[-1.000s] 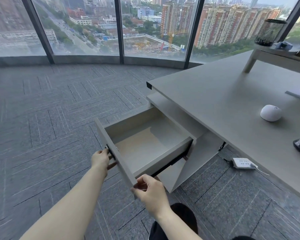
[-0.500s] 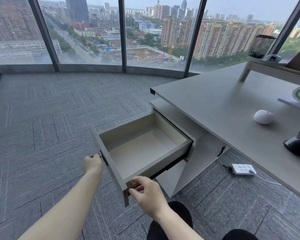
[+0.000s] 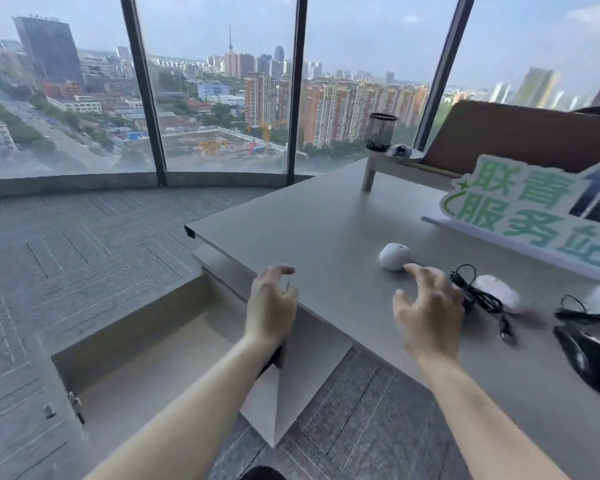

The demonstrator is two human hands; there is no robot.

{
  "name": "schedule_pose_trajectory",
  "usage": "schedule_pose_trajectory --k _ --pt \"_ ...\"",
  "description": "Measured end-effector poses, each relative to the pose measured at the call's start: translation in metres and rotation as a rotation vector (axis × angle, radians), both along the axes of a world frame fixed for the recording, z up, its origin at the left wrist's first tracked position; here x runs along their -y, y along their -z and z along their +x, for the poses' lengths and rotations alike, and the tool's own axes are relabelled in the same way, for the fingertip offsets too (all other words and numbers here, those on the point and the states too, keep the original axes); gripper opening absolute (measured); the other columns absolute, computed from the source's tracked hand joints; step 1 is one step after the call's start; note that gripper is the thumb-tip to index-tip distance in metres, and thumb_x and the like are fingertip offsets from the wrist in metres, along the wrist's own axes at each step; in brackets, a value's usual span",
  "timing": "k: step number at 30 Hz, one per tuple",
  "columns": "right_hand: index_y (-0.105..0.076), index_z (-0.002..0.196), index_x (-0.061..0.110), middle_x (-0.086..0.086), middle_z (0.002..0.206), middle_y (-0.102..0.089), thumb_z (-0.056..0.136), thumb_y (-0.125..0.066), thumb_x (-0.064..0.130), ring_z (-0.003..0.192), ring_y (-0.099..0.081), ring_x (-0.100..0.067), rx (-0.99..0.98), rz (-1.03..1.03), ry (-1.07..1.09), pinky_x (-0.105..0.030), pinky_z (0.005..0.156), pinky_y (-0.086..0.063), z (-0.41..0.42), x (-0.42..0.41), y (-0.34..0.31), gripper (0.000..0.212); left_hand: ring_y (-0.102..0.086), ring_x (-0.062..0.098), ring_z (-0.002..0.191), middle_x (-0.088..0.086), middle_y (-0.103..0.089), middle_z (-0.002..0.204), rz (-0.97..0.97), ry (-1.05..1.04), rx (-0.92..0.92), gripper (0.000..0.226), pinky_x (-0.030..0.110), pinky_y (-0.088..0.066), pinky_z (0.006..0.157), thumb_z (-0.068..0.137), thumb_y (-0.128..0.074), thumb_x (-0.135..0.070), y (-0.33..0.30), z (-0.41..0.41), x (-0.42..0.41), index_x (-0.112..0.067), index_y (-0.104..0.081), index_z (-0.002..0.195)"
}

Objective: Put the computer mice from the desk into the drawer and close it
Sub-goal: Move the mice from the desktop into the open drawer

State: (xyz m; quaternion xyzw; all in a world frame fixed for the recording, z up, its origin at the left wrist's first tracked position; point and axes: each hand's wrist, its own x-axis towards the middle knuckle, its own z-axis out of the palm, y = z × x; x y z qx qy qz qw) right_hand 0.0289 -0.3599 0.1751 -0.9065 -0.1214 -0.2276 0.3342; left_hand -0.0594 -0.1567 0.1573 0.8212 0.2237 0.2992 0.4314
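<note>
1. We have the drawer [image 3: 146, 351] pulled out at 7 o'clock in our view, below the counter [image 3: 326, 216] edge, and as far as we can see its floor is bare: no mouse is inside yet.
2. Our left hand [image 3: 272, 303] hangs over the counter's near edge at 6 o'clock, fingers loosely spread, gripping nothing.
3. Our right hand [image 3: 430, 303] reaches over the counter at 4 o'clock, fingers splayed and empty; one fingertip is just beside the round white mouse [image 3: 395, 256], and we cannot tell whether it touches.
4. That round white mouse sits on the counter at 3 o'clock, apart from the others.
5. A second white mouse [image 3: 499, 294] lies at 4 o'clock, with a tangled black cable [image 3: 478, 299] just beside it.
6. A black mouse [image 3: 589, 358] lies near the right border at 4 o'clock, close to the counter's near edge, its own cord trailing behind it.
7. A green-lettered sign [image 3: 534, 216] stands behind the mice at 2 o'clock.
8. By our judgement, only the opening is done. Three mice remain on the counter, each to be carried to the drawer, and then the drawer must be pushed shut.
</note>
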Motion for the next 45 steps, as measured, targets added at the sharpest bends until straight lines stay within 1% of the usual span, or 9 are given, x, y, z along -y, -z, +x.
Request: schedule_pose_trajectory --k 8,13,17,20,27,34,38,43,45 --pt "-0.029 0.146 0.039 -0.01 0.162 -0.012 0.08 -0.048 0.071 0.14 -0.015 -0.048 -0.46 -0.274 0.176 -0.053 0.115 -0.017 0.078 0.047 0.017 0.075 -0.039 0.024 0.135 0.004 -0.04 0.148 0.08 0.288 -0.184 0.055 0.033 -0.035 0.107 0.087 -0.055 -0.025 -0.006 0.14 0.093 -0.021 -0.041 0.141" --pt "-0.045 0.136 0.03 -0.012 0.15 -0.035 0.08 -0.057 0.057 0.137 -0.025 -0.041 -0.353 -0.205 0.11 -0.049 0.114 -0.023 0.089 0.048 0.03 0.064 -0.028 0.035 0.14 0.012 -0.016 0.16 0.217 0.299 -0.338 0.069 0.041 -0.032 0.11 0.084 -0.057 -0.036 0.008 0.205 0.114 -0.034 -0.027 0.147" --pt "-0.05 0.13 0.03 -0.009 0.149 -0.036 0.077 -0.059 0.044 0.137 -0.028 -0.034 -0.375 -0.188 -0.022 -0.045 0.114 -0.027 0.091 0.054 0.027 0.056 -0.043 0.036 0.126 0.013 -0.044 0.142 0.435 0.214 -0.377 0.053 0.04 -0.037 0.102 0.084 -0.055 -0.039 0.016 0.231 0.117 -0.031 -0.042 0.135" --pt "-0.055 0.12 0.029 -0.004 0.136 -0.047 0.078 -0.058 0.037 0.121 -0.04 -0.036 -0.397 -0.27 -0.062 -0.042 0.104 -0.036 0.092 0.06 0.02 0.043 -0.047 0.037 0.119 0.014 -0.052 0.127 0.424 0.181 -0.368 0.045 0.04 -0.038 0.095 0.084 -0.055 -0.032 0.013 0.232 0.117 -0.026 -0.048 0.128" --pt "-0.065 0.104 0.022 -0.006 0.127 -0.054 0.075 -0.059 0.016 0.108 -0.044 -0.036 -0.248 -0.136 -0.095 -0.037 0.098 -0.036 0.071 0.043 0.008 0.03 -0.047 0.038 0.112 0.018 -0.051 0.118 0.16 0.091 -0.146 0.054 0.039 -0.039 0.091 0.078 -0.058 -0.024 -0.006 0.175 0.084 -0.02 -0.045 0.13" --pt "-0.054 0.126 0.026 0.003 0.132 -0.054 0.076 -0.058 0.025 0.116 -0.043 -0.022 -0.042 0.177 -0.439 -0.025 0.091 -0.03 0.002 -0.033 -0.071 0.05 -0.053 0.03 0.1 0.009 -0.045 0.115 0.07 -0.177 0.05 0.053 0.039 -0.048 0.086 0.076 -0.065 -0.024 -0.039 0.056 -0.009 -0.021 -0.048 0.127" --pt "-0.054 0.127 0.029 0.012 0.118 -0.054 0.073 -0.055 0.028 0.112 -0.047 -0.013 -0.045 0.297 -0.621 -0.016 0.087 -0.034 -0.039 -0.095 -0.101 0.053 -0.046 0.023 0.1 0.003 -0.041 0.113 0.06 -0.32 0.059 0.052 0.034 -0.04 0.084 0.078 -0.063 -0.023 -0.043 -0.009 -0.069 -0.021 -0.048 0.128" --pt "-0.055 0.128 0.024 0.013 0.123 -0.057 0.078 -0.061 0.022 0.115 -0.049 -0.007 -0.138 0.318 -0.774 -0.018 0.097 -0.037 -0.076 -0.169 -0.087 0.05 -0.051 0.032 0.106 0.013 -0.046 0.121 0.015 -0.479 -0.028 0.052 0.048 -0.05 0.089 0.078 -0.061 -0.029 -0.02 -0.075 -0.13 -0.022 -0.047 0.127" --pt "-0.056 0.128 0.023 0.017 0.116 -0.054 0.082 -0.063 0.018 0.11 -0.048 -0.002 -0.187 0.304 -0.819 -0.006 0.094 -0.032 -0.085 -0.194 -0.069 0.047 -0.051 0.035 0.108 0.017 -0.047 0.121 0.007 -0.522 -0.112 0.053 0.046 -0.049 0.091 0.079 -0.063 -0.027 -0.001 -0.092 -0.149 -0.018 -0.047 0.129"
